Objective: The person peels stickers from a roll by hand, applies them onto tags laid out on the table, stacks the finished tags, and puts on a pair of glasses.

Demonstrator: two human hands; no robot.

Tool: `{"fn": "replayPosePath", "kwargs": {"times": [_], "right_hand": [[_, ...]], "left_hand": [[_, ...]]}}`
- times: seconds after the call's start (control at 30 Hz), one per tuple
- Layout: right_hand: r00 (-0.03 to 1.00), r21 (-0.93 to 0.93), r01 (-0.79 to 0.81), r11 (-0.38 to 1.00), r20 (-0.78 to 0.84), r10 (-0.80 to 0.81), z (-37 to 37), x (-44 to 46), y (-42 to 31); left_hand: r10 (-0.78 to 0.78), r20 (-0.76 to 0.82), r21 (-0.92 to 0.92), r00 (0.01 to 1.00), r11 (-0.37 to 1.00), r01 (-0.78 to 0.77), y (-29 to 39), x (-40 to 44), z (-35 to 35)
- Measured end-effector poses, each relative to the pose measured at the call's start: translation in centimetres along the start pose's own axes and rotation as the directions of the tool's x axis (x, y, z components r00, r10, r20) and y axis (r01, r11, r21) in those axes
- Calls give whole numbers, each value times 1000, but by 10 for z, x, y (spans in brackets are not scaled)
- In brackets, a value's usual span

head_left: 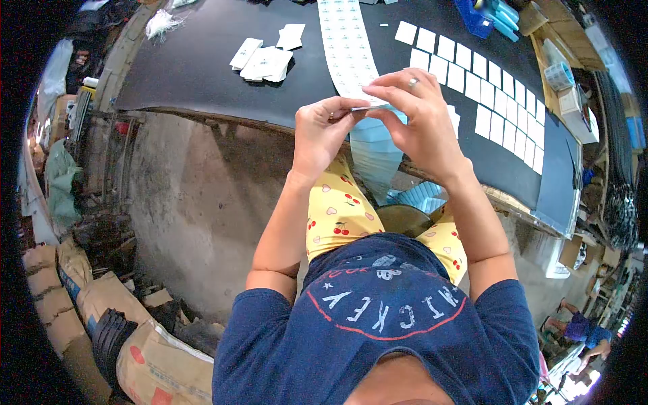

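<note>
The left hand (322,128) pinches a thin white piece (370,106) between thumb and forefinger, its other fingers curled inward. The right hand (422,118) meets the piece from the other side, forefinger above and thumb below; whether it grips or only touches cannot be told. The piece is positioned between the two hands, at the near edge of the black table (202,74), which runs just below them. A translucent bluish sheet (378,152) hangs past this edge, beneath the hands.

Left of the hands, a stretch of black tabletop extends to a loose pile of white cards (265,64), providing side clearance. Clearance at the right hand is smaller: white cards in slanting rows (500,102) begin just beside it, some partly covered by the hand. Straight ahead, a white strip (347,47) extends from the hands toward the far side.

The piece is flat and seen almost edge-on; its face is hardly visible. The strip is pale, with small dark printed marks in regular rows. Beyond the card rows, a blue box (472,19) stands at the far right.
</note>
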State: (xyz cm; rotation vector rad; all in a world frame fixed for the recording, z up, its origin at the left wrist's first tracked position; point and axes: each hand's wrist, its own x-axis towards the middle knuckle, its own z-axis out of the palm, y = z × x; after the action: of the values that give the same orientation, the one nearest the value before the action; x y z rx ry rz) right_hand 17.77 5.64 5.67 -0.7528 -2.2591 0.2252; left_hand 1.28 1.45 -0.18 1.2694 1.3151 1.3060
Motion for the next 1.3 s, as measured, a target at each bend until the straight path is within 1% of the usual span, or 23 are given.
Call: {"fn": "replayPosePath", "kwargs": {"times": [0.03, 0.07, 0.17, 0.23, 0.37, 0.43, 0.47, 0.53, 0.57, 0.6, 0.67, 0.73, 0.8, 0.83, 0.87, 0.9, 0.93, 0.97, 1.0, 1.03, 1.1, 1.2, 1.3], "right_hand": [[1000, 46, -11, 999, 24, 10, 2, 0, 2], [1000, 44, -14, 999, 23, 13, 3, -1, 4], [994, 64, 14, 998, 105, -20, 8, 0, 6], [998, 5, 51, 999, 42, -51, 11, -1, 5], [997, 9, 82, 997, -10, -82, 16, -3, 7], [987, -2, 137, 991, -87, -137, 19, -5, 7], [987, -2, 137, 991, -85, -137, 21, -5, 7], [977, -48, 183, 982, -106, -187, 25, -8, 10], [977, -49, 184, 982, -101, -188, 26, -12, 10], [968, -61, 219, 974, -108, -224, 27, -15, 11], [958, -72, 259, 963, -111, -265, 27, -22, 9], [948, -40, 307, 951, -69, -309, 26, -31, 6], [948, -14, 312, 950, -56, -312, 21, -33, 11], [968, -20, 239, 971, -72, -239, 14, -29, 16], [983, -26, 161, 987, -86, -163, 5, -26, 21], [995, -42, 7, 999, -103, -11, -2, -17, 30], [976, 109, -187, 976, -91, 197, -4, -11, 51], [970, 209, -239, 948, 19, 241, -8, -1, 84], [866, 280, -492, 824, 253, 431, -14, 7, 112], [823, 202, -531, 823, 356, 443, -20, 16, 135], [745, 276, -614, 740, 514, 426, -14, 24, 184], [706, 110, -562, 820, 580, 406, -10, 38, 218], [674, 118, -573, 811, 632, 384, -4, 45, 228]], "left_hand": [[0, 10, 6, 1000, 1000, 0, -1, 0, 0], [-1, 13, 6, 1000, 1000, 1, -1, 0, 0], [-35, -14, 31, 999, 999, 35, 0, 0, 0], [-22, -18, 113, 1000, 993, 24, 6, 0, -1], [-36, -9, 81, 999, 996, 36, 7, 1, -4], [-78, -1, -158, 997, 984, 77, 9, 0, -4], [-79, -1, -160, 997, 984, 78, 10, 1, -7], [-113, 172, -244, 978, 957, 154, 13, 2, -16], [-99, 212, -173, 972, 975, 137, 15, 0, -21], [-95, 210, -177, 973, 975, 133, 8, 2, -25], [10, 216, -398, 976, 914, 79, -13, 6, -29], [-21, 202, -445, 979, 889, 111, -10, 4, -29], [-254, 136, -299, 958, 911, 284, -16, 4, -32], [-325, 0, -143, 946, 936, 321, -5, 2, -25], [-283, -15, -159, 959, 948, 277, -18, -1, -28], [-293, -5, -132, 956, 948, 290, -22, -4, -31], [-302, 2, -101, 953, 948, 301, -25, -7, -32], [-264, -8, -190, 965, 947, 257, -34, -11, -30], [-297, 15, -235, 955, 927, 292, -39, -13, -31], [-323, 8, -242, 946, 918, 315, -42, -16, -31], [-341, 6, -251, 940, 910, 331, -49, -18, -31], [-381, -11, -281, 924, 889, 363, -53, -19, -31], [-383, -7, -295, 924, 883, 364, -51, -18, -31]]}}
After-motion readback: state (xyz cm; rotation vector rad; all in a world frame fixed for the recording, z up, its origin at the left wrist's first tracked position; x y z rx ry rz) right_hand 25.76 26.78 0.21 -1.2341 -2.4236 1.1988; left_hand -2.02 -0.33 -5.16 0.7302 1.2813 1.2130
